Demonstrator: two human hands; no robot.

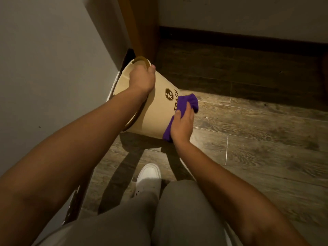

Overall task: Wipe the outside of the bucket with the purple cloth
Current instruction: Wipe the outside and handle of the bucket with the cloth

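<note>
A cream bucket [154, 114] marked "TRASH" with a dark round logo is tilted on the wood floor, its open top leaning toward the left wall. My left hand [142, 79] is closed over its upper rim near the brown handle. My right hand [182, 125] presses the purple cloth [186, 102] against the bucket's right side, over the end of the lettering. The cloth runs from above my fingers down to the bucket's lower edge. The bucket's inside is hidden.
A grey wall [53, 68] stands close on the left, with a wooden door frame [142, 23] behind the bucket. A dark skirting board [248, 39] runs along the far wall. My white shoe [149, 176] and grey trouser legs are below the bucket.
</note>
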